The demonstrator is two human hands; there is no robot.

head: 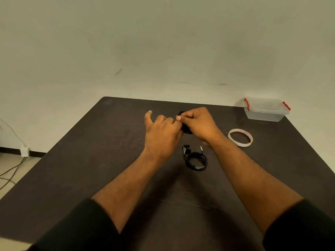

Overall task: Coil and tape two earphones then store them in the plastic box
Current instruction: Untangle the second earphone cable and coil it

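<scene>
Cables trail on the floor (10, 171) at far left, beside a dark table (90, 160). Above its middle, the left hand (163, 133) and right hand (197, 124) meet, both pinching a black earphone bundle (186, 130) between them. Nearer the person, a second coiled earphone (195, 159) lies on the table. Right of the hands lies a tape roll (240, 138); a clear plastic box (264, 110) with red clips sits at the far right corner
</scene>
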